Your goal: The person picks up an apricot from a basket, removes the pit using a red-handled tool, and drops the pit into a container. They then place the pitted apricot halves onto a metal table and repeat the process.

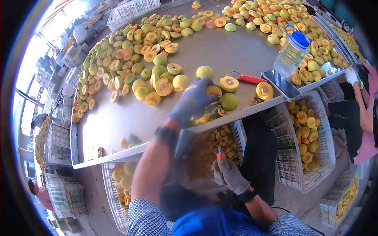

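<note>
My left hand (197, 96), in a blue-grey glove, reaches over the metal table (236, 49). Its fingers curl round a cut peach half (214, 93), partly hidden by the glove. Close by lie a whole-looking yellow peach (204, 72), a green peach (229, 101) and a half with its pit showing (229, 83). Below the table edge, my right hand (232, 176), in a grey glove, is closed round a red-handled tool (220, 155) whose short metal tip points up.
Peach halves (118, 65) heap along the table's far and left sides. A water bottle (291, 51), a phone (281, 84) and a red-handled tool (252, 79) lie right. Crates of peaches (330, 157) stand below. A co-worker's gloved hand (351, 76) shows at far right.
</note>
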The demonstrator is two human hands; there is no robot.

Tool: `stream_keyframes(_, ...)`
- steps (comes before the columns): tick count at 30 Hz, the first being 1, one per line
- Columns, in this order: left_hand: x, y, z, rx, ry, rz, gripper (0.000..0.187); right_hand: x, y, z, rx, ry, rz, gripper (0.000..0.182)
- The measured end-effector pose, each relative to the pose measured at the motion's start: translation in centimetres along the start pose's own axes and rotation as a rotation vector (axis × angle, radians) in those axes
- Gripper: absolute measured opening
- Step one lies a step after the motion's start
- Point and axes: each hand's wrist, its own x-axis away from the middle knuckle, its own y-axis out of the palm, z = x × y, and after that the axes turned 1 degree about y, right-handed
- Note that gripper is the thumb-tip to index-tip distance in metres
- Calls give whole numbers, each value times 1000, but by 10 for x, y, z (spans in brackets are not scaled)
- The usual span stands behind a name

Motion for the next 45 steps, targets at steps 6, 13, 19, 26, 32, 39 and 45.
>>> stream_keyframes(6,64,-19,27,293,-59,176,40,-2,-2,-24,106,-214,19,35)
stream_keyframes(13,167,17,36,894,-141,503,35,8,61,-33,761,-690,9,32)
stream_keyframes(19,194,31,35,1099,-225,544,45,17,65,-15,941,-725,92,30)
stream_keyframes(26,198,32,40,983,-162,598,46,10,70,-18,1022,-748,79,29)
stream_keyframes(32,198,31,32,872,-165,518,40,2,64,-5,986,-727,-4,30)
stream_keyframes(39,191,3,26,601,-422,-28,38,12,60,3,804,-341,-109,36)
stream_keyframes(45,198,20,27,1189,-143,146,38,12,56,2,509,-271,-196,39)
